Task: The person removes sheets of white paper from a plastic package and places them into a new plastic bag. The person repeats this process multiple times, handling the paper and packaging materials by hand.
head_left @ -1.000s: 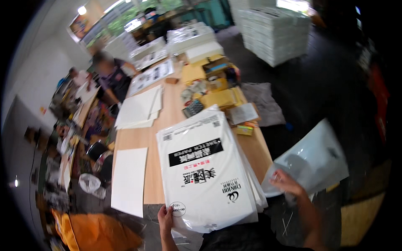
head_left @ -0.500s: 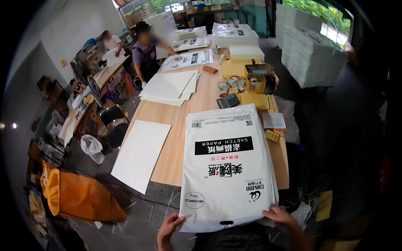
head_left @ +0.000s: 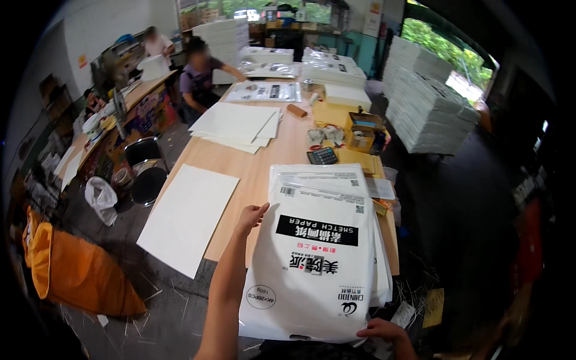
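Note:
A large flat white plastic bag (head_left: 312,270) with black printing and a cut-out handle slot lies on top of a stack of similar bags (head_left: 381,282) at the table's near end. It is pulled toward me and slightly askew, so the lower bags show along its far and right edges. My left hand (head_left: 255,217) reaches forward and pinches its left edge near the far corner. Down at the near right corner, my right hand (head_left: 381,329) grips the bag with the thumb on top. The fingers under the plastic are hidden.
White sheets lie on the wooden table (head_left: 240,180): one large sheet (head_left: 191,216) overhangs the left edge, others (head_left: 234,126) are farther back. A calculator (head_left: 323,156) and cardboard box (head_left: 363,132) stand beyond the bags. A co-worker (head_left: 201,75) works at the far left side.
My left hand has gone from the near left corner up to the far left edge. The top bag has slid toward me and turned slightly, baring those beneath. My right hand keeps its corner.

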Demonstrator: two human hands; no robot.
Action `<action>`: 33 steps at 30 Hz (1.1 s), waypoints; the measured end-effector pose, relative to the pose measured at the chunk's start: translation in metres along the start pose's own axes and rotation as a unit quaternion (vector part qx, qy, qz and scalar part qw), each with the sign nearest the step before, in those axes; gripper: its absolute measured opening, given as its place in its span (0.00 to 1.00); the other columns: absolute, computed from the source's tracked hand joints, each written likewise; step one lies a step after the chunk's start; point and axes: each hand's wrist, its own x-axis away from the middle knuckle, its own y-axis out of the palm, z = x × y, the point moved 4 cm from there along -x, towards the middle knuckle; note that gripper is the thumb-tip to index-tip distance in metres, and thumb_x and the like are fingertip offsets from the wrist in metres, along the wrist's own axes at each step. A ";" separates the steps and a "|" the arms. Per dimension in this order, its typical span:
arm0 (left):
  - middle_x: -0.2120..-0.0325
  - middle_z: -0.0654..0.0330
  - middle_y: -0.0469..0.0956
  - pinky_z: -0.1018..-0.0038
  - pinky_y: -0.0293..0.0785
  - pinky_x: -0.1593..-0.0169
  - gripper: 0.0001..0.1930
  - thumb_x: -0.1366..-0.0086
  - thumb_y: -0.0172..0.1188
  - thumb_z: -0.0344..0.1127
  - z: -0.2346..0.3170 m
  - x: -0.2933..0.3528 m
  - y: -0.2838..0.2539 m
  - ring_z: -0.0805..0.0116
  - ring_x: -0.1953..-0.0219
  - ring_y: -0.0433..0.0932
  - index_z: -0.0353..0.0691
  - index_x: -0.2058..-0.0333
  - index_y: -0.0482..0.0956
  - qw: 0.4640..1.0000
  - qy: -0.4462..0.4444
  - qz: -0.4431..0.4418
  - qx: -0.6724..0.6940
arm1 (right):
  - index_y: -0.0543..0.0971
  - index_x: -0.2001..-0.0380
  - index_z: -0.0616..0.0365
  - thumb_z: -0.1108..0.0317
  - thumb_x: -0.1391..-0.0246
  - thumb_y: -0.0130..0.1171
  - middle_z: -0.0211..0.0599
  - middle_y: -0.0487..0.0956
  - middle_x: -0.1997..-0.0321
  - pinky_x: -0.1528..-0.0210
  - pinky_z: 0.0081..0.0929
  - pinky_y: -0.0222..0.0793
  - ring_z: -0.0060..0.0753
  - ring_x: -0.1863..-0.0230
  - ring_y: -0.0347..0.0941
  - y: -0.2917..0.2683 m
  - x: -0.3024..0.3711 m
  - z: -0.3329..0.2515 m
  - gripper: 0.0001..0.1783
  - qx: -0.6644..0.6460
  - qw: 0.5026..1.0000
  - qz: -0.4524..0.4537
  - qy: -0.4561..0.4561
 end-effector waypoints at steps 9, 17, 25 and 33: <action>0.75 0.62 0.75 0.71 0.69 0.71 0.14 0.34 0.57 0.42 -0.047 -0.051 0.031 0.73 0.75 0.72 0.36 0.67 0.78 0.942 -0.091 -0.089 0.310 | 0.81 0.67 0.63 0.48 0.46 0.64 0.27 0.76 0.74 0.67 0.19 0.64 0.19 0.70 0.71 0.046 -0.015 0.025 0.24 -0.106 0.993 0.051 0.016; 0.77 0.61 0.73 0.78 0.70 0.72 0.12 0.35 0.56 0.43 -0.062 -0.054 -0.017 0.73 0.72 0.74 0.42 0.71 0.74 0.967 -0.046 0.028 0.250 | 0.79 0.78 0.60 0.39 0.43 0.55 0.29 0.75 0.79 0.71 0.24 0.64 0.20 0.74 0.70 0.047 0.008 -0.022 0.31 0.008 0.994 0.045 -0.098; 0.64 0.61 0.75 0.74 0.70 0.61 0.21 0.33 0.53 0.48 -0.086 0.158 -0.091 0.74 0.63 0.73 0.34 0.53 0.73 0.988 0.059 0.137 0.034 | 0.81 0.72 0.59 0.42 0.40 0.51 0.36 0.79 0.77 0.71 0.27 0.68 0.29 0.77 0.74 0.069 -0.055 -0.022 0.28 0.110 0.969 0.115 -0.191; 0.38 0.56 0.63 0.55 0.63 0.40 0.34 0.31 0.43 0.59 -0.148 0.319 -0.003 0.54 0.38 0.63 0.42 0.36 0.59 0.877 -0.122 0.022 0.464 | 0.82 0.60 0.57 0.53 0.42 0.58 0.28 0.80 0.72 0.69 0.21 0.69 0.19 0.71 0.73 -0.055 -0.016 -0.054 0.18 0.099 0.979 -0.011 -0.178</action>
